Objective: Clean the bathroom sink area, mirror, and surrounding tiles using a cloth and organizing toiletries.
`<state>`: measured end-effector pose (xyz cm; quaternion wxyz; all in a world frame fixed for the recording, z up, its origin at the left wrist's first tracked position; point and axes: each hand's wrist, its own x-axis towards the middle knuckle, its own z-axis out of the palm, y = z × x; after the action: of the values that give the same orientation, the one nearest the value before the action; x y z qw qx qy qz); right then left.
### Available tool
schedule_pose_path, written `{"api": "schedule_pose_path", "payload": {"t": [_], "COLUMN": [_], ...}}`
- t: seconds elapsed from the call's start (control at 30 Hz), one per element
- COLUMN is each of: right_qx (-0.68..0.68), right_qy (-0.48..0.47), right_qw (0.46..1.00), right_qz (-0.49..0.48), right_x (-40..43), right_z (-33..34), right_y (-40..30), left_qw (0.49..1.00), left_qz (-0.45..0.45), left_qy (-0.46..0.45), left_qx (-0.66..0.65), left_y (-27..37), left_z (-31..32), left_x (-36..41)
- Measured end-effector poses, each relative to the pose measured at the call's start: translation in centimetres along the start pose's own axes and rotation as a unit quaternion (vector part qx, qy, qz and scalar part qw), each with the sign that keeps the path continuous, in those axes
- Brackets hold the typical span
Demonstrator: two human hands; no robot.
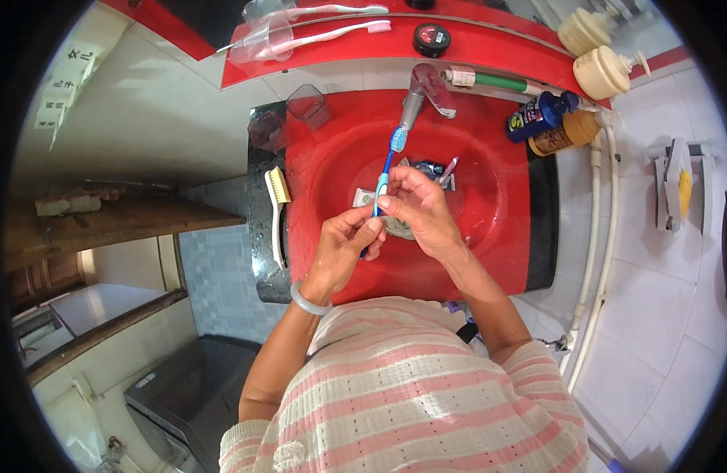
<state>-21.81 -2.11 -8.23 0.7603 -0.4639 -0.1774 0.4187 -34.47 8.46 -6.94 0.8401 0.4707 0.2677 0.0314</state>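
A blue toothbrush [386, 171] is held upright-slanting over a red washbasin [334, 171], its bristled head towards the faucet [412, 106]. My left hand [345, 236] is closed around the lower handle. The thumb and fingers of my right hand [422, 213] pinch the handle a little higher, touching my left fingertips. Beneath and behind the hands, small packets [363, 197], a dark blue packaged item [428, 169] and a pink-and-white toothbrush or similar item [449, 169] lie in the basin, along with a greyish thing partly hidden by my right hand.
On the counter's left are a scrub brush [277, 207] and a clear tumbler [308, 106]. Pump bottles [567, 131] stand at the right. The red shelf [351, 47] holds a plastic cup with a pink toothbrush [334, 36], a round black tin [431, 40] and a cream pump bottle [602, 72].
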Motion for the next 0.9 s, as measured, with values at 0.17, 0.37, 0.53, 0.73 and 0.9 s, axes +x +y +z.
{"api": "schedule_pose_path", "payload": {"t": [0.17,0.37,0.53,0.73,0.9], "right_qx": [0.013,0.064,0.191,0.218,0.312], "right_qy": [0.024,0.127,0.369,0.637,0.716], "right_qw": [1.000,0.989,0.909,0.732,0.625], "right_qz": [0.011,0.037,-0.045,-0.104,0.016], "right_x": [-0.7,-3.5,-9.8,-25.5,-33.9], "right_z": [0.0,-0.2,-5.2,-8.7,-8.1], "right_y": [1.0,1.1,3.1,10.6,26.5], "left_qw": [1.000,0.981,0.919,0.901,0.890], "left_qz": [-0.026,-0.140,-0.228,-0.235,-0.265], "left_qy": [-0.016,-0.121,-0.219,-0.186,-0.165], "left_qx": [-0.001,0.055,0.234,0.313,0.333], "left_y": [0.2,-0.1,-1.0,-0.7,-1.9], "left_z": [0.3,0.9,-0.4,-3.9,-8.7], "left_x": [-0.4,-1.1,-2.7,-4.2,-4.9]}}
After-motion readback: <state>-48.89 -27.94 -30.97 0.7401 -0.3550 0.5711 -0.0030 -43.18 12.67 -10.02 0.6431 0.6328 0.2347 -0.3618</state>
